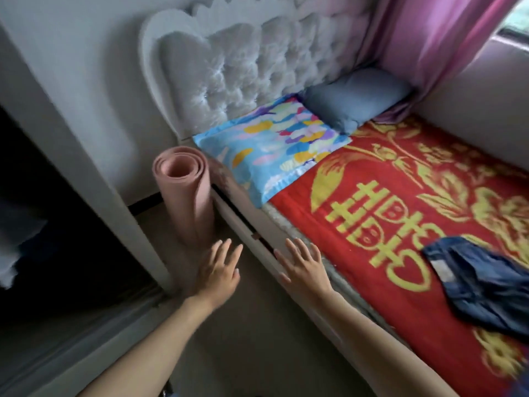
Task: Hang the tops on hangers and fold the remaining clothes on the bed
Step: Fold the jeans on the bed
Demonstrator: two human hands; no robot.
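Note:
A dark blue denim garment [486,285] lies crumpled on the red and gold bedspread [357,224] at the right. My left hand [219,270] is stretched out over the floor beside the bed, fingers spread, holding nothing. My right hand [303,263] is also spread and empty, hovering over the bed's near edge, well left of the denim. No hangers or tops are in view.
A rolled pink mat [186,193] stands on the floor against the bed frame just beyond my left hand. A colourful pillow [272,147] and a blue pillow [355,96] lie by the tufted headboard [243,67]. A dark open wardrobe [57,239] is at left, a pink curtain [429,38] at right.

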